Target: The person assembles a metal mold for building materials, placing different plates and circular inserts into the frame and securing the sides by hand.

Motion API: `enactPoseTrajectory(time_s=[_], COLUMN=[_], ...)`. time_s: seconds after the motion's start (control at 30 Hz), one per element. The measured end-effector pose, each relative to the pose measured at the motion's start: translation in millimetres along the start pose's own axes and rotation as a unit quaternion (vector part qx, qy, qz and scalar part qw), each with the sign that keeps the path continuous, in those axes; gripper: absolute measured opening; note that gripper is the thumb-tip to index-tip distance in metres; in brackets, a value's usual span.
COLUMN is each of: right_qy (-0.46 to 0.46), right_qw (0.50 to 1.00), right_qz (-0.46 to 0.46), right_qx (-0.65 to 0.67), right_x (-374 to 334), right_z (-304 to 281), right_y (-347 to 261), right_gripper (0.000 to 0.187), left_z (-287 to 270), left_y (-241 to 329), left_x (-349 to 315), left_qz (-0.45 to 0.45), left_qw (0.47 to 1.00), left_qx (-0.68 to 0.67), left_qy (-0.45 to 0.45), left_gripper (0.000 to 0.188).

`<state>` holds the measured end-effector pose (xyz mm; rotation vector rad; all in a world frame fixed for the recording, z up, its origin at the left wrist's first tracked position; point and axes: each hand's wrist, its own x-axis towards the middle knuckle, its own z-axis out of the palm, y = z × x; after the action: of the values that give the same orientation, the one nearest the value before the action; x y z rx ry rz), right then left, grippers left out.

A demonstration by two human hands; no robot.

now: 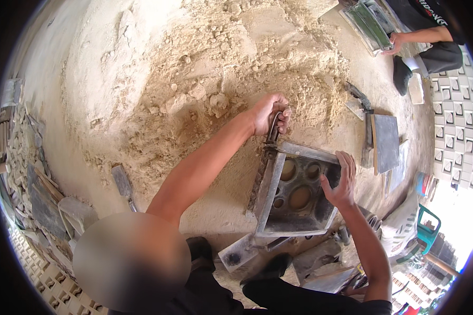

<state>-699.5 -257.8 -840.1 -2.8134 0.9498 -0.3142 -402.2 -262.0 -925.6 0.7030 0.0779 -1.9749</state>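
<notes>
A grey metal mould box (271,190) stands in front of me, tilted, with several round shapes of different sizes on its dark inside floor. My left hand (270,114) is closed around a looped metal handle (273,129) at the box's far left corner. On the right wall rests my right hand (342,181), its thumb over the inner side and its fingers along the outside, gripping the rim. A toothed metal bar (258,184) runs down beside the box's left wall. Both of my forearms reach in from below.
Beyond the box lies a broad heap of crumbly sand-coloured material (215,79). A trowel (123,184) lies on the left. Dark boards (386,144) stand at right, near stacked patterned blocks (452,121). At the far right another person's hand (395,42) holds a similar mould (368,23).
</notes>
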Motion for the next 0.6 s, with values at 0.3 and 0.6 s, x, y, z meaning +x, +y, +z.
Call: enactPoseTrajectory(time_s=[0.3,0.6], right_qy=[0.000,0.003], right_qw=[1.000,1.000], right_qz=[-0.004,-0.002], right_qx=[0.009,0.009], right_x=[1.3,-0.5], right_z=[2.8,4.0], right_y=[-0.5,1.5], right_gripper=[0.068,0.066], left_z=[-1.3,-7.6], left_y=[-8.3,-22.4], left_x=[7.8,1.3], left_qz=[0.072,0.143], left_qw=[0.984,0.942], left_qx=[0.138,0.271], left_qy=[0.081,0.139], left_gripper=[0.036,0.052])
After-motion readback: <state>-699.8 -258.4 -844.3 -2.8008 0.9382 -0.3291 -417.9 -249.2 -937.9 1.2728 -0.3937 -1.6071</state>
